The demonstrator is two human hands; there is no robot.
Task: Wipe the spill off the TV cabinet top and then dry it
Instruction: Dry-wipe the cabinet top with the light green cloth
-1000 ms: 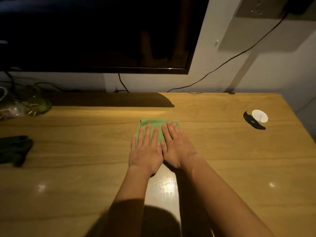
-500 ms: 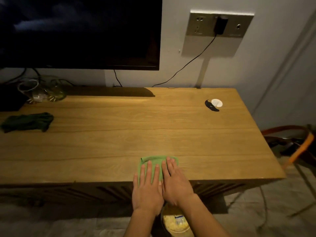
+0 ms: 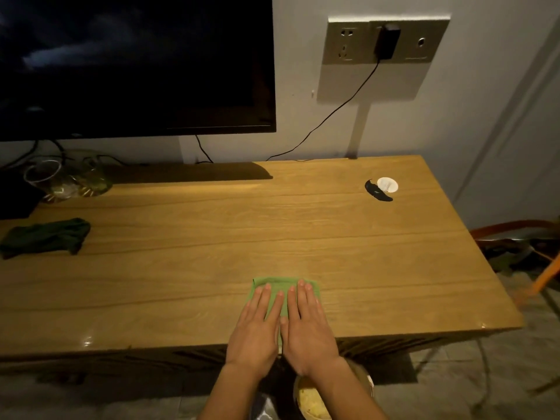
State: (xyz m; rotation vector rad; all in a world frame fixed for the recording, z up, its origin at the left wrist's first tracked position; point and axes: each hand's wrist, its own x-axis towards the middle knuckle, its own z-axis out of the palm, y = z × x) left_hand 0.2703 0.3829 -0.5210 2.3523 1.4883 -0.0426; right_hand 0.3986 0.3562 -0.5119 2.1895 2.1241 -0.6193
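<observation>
A folded light green cloth (image 3: 280,287) lies on the wooden TV cabinet top (image 3: 394,268), close to its front edge. My left hand (image 3: 257,331) and my right hand (image 3: 307,331) lie flat side by side on the cloth, fingers pointing away from me, pressing it down. Only the cloth's far strip shows beyond my fingertips. The heels of both hands reach the cabinet's front edge. No spill is plainly visible; a small glossy glint (image 3: 88,341) shows near the front left edge.
A crumpled dark green cloth (image 3: 45,236) lies at the left. Glassware (image 3: 66,180) stands at the back left under the TV (image 3: 136,65). A white cap (image 3: 387,184) and a black object (image 3: 377,194) sit back right. A container (image 3: 312,401) stands on the floor below my wrists.
Both hands dragged the green cloth from the middle of the top back to the front edge, and my view pulled back. Little has moved in the last half second.
</observation>
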